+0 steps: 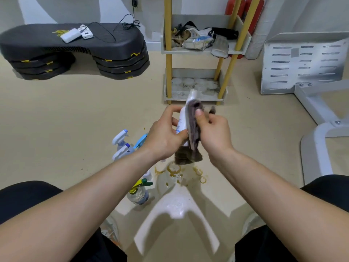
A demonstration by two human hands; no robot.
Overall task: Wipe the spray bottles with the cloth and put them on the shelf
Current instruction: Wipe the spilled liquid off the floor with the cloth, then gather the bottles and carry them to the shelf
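Note:
My left hand grips a white spray bottle in mid-air, in front of the shelf. Against the bottle's right side my right hand presses a grey-brown cloth, thumb on top; the cloth's end hangs down below both hands. The bottle's lower part is hidden by the cloth and my fingers. Several other spray bottles stand on the floor under my left forearm: white and blue ones and a clear one with a green-yellow trigger. The shelf has yellow posts; its stained bottom tier holds nothing.
The shelf's upper tier holds rags and packets. A black step platform stands far left, a white metal frame at right. Brown ring stains mark the floor below my hands. A white stool base sits between my knees.

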